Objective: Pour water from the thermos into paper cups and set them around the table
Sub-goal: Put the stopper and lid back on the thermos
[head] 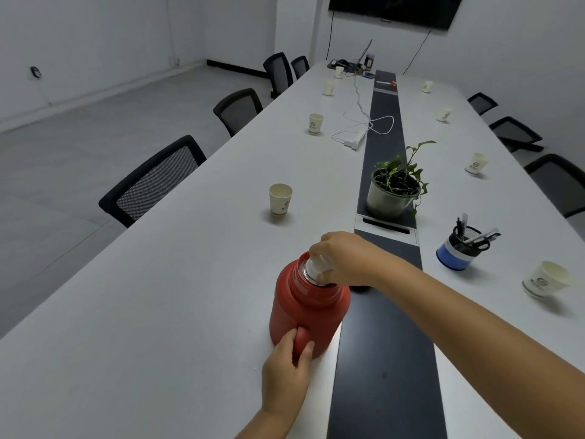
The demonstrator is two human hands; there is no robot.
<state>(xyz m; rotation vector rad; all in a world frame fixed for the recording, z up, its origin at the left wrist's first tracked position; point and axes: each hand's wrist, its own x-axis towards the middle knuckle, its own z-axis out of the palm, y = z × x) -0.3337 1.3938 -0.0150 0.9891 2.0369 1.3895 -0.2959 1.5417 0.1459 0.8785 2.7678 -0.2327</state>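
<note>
Red thermos (308, 307) is standing upright on the counter (164, 312) at our 12 o'clock. We are wrapping our left hand (289, 373) around its handle (302, 339) to steady the body while our right hand (340, 259) is gripping the white stopper (318, 267) at the neck, probably to seal it. Paper cups (280, 199) are already standing along both edges from 10 to 2 o'clock; each is carrying a printed logo, too small to read.
</note>
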